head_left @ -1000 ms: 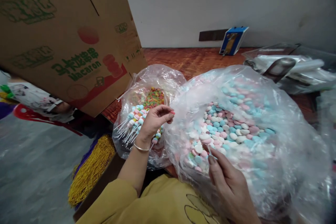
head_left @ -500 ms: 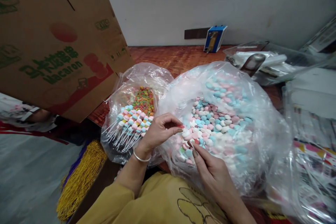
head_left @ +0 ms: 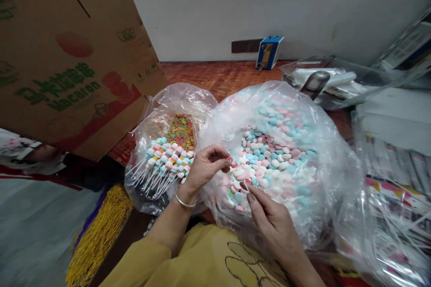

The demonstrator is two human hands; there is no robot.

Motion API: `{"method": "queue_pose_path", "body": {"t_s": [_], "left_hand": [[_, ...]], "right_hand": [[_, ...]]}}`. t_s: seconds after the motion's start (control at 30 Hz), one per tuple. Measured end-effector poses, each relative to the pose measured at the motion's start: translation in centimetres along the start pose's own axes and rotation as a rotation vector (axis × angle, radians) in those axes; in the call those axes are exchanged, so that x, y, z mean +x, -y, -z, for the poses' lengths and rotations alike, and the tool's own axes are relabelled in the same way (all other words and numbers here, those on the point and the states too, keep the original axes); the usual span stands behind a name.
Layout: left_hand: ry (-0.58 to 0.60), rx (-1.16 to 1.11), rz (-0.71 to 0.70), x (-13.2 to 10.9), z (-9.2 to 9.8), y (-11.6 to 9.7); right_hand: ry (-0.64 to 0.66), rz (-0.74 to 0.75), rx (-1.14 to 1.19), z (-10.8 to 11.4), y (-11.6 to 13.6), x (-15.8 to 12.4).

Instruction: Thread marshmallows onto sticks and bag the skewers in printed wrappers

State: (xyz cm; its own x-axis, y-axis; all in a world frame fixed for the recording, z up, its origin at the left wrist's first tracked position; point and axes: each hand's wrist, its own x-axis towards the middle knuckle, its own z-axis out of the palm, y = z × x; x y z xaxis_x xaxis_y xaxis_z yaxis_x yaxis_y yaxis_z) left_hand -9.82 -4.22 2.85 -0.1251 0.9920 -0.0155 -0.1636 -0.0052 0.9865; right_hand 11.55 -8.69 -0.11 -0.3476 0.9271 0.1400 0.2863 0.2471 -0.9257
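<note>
Left hand (head_left: 206, 167) pinched on red candy (head_left: 232, 161), right hand (head_left: 271, 211) on white stick (head_left: 247, 186).
Hold your stick steady, squeeze lightly imo.

Plain grey wall (head_left: 188, 13) behind reddish-brown, wood-grained table (head_left: 205, 74); grey floor (head_left: 30, 228) lower left.

Above a large clear plastic bag (head_left: 213, 131) of pink, white and pale blue button-shaped pieces (head_left: 261, 152), the left hand (head_left: 206, 167) pinches a small red piece (head_left: 232, 164) and the right hand (head_left: 272, 215) a thin white stick (head_left: 246, 185). Beside it on the red-brown wooden worktop (head_left: 208, 73), a smaller clear plastic bag (head_left: 186, 93) carries pastel skewers on white sticks (head_left: 170, 158) (tiny red, orange and green pieces (head_left: 182, 130) lie behind them).
</note>
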Motion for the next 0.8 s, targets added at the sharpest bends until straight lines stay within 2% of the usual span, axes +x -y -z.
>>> {"method": "queue_pose_path", "body": {"t_s": [0.2,0.3,0.47,0.63,0.8], "left_hand": [[0.106,0.037,-0.004,0.0,0.4,0.2],[0.165,-0.06,-0.048,0.3,0.0,0.9],[0.068,-0.34,0.164,0.2,-2.4,2.2],[0.153,-0.306,0.308,-0.4,-4.4,2.9],[0.18,-0.257,0.335,-0.4,-5.8,3.3]], "right_hand": [[0.058,-0.001,-0.041,0.2,-0.2,-0.1],[0.057,0.015,-0.026,0.0,0.1,0.0],[0.005,0.063,-0.028,-0.3,0.4,-0.2],[-0.035,0.011,-0.005,0.3,0.1,-0.5],[-0.081,-0.021,-0.008,0.8,-0.4,-0.3]]}}
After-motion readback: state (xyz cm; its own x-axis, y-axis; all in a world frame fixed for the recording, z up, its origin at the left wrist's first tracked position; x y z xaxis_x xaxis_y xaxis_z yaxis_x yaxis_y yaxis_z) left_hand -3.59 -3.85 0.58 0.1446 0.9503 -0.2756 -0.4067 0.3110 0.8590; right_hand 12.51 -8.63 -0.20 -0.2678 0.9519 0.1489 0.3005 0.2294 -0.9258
